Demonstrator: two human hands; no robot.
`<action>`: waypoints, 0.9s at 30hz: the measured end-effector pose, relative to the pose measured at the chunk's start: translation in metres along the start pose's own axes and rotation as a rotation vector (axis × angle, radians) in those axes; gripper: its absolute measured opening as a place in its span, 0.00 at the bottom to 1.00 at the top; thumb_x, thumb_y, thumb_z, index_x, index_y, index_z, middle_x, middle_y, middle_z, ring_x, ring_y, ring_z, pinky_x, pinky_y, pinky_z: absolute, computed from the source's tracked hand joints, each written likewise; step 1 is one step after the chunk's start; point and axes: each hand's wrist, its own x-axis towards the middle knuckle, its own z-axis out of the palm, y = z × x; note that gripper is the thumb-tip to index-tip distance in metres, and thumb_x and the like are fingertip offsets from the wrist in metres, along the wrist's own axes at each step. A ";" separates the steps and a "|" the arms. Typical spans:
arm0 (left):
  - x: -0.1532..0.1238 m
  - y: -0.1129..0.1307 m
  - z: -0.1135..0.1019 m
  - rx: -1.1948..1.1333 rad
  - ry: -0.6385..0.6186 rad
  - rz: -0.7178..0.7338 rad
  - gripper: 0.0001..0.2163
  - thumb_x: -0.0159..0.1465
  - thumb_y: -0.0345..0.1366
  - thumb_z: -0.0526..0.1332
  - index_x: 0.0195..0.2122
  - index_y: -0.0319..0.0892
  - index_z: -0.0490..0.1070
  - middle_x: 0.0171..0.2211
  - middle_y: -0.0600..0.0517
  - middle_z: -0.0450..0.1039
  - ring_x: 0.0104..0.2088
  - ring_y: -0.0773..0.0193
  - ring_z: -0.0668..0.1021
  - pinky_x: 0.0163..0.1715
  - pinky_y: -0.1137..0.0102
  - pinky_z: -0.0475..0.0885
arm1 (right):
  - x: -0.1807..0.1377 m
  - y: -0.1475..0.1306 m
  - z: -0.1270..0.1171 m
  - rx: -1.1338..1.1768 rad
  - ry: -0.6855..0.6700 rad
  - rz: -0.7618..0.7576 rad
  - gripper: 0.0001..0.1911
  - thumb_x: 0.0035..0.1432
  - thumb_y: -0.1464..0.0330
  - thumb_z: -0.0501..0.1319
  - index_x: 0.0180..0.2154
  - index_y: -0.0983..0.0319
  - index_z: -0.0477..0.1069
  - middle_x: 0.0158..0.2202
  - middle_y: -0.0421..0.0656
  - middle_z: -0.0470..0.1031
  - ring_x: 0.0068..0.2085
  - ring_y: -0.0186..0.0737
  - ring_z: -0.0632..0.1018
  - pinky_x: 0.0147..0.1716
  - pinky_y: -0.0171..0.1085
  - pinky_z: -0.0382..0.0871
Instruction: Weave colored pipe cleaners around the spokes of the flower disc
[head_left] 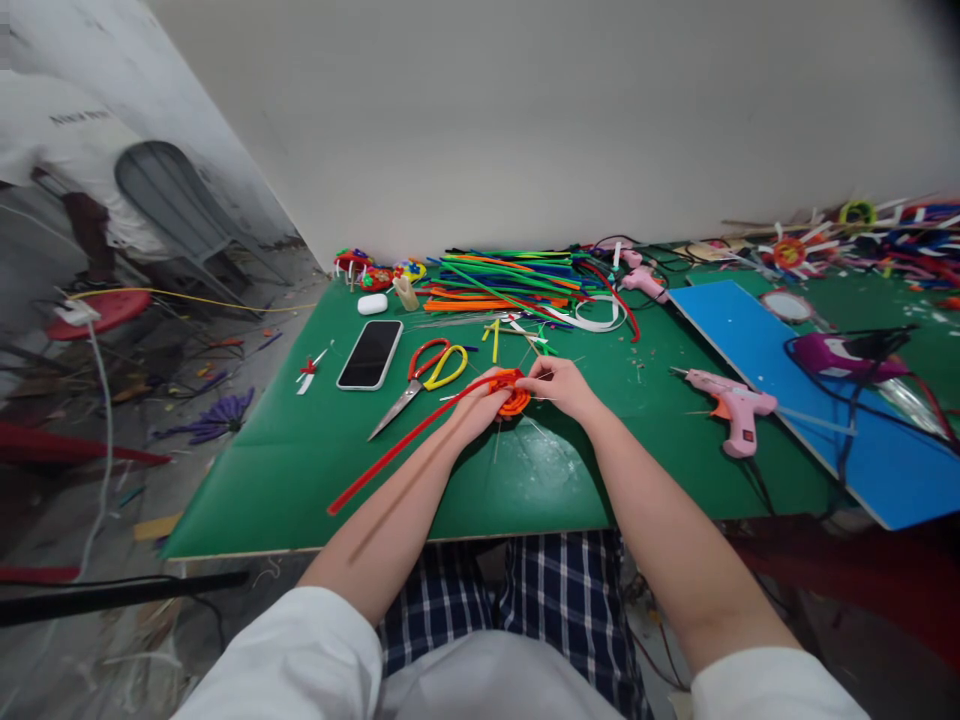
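Note:
An orange coil of pipe cleaner (514, 402) with thin pale spokes sticking out lies low over the green table between my hands. My left hand (480, 408) grips its left side, fingers closed on the coil. At its upper right edge, my right hand (559, 386) pinches a red pipe cleaner (409, 452), whose long free end runs back across my left hand and forearm to the lower left. The exact hold of the right fingertips is partly hidden. Just left of the coil lie scissors (420, 384) with red and yellow handles.
A phone (370, 354) and a white earbud case (372, 304) lie to the left. Behind is a pile of coloured pipe cleaners (502, 280). To the right are a pink glue gun (731, 405) and a blue board (795, 380) with cables. The table (300, 490) ends near my lap.

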 end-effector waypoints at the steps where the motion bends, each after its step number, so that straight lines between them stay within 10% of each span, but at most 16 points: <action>1: 0.000 -0.001 0.000 -0.002 -0.001 0.000 0.10 0.53 0.37 0.54 0.36 0.41 0.63 0.22 0.55 0.66 0.18 0.72 0.69 0.14 0.80 0.61 | 0.000 0.000 0.000 -0.001 0.002 0.000 0.15 0.37 0.59 0.61 0.19 0.63 0.61 0.16 0.36 0.63 0.19 0.30 0.66 0.16 0.30 0.59; 27: 0.004 0.003 0.000 0.031 -0.007 -0.050 0.11 0.54 0.35 0.53 0.38 0.39 0.62 0.21 0.53 0.68 0.16 0.71 0.69 0.12 0.79 0.61 | -0.001 0.000 0.003 0.080 -0.074 0.024 0.15 0.39 0.59 0.60 0.25 0.61 0.60 0.20 0.35 0.63 0.20 0.29 0.66 0.17 0.30 0.61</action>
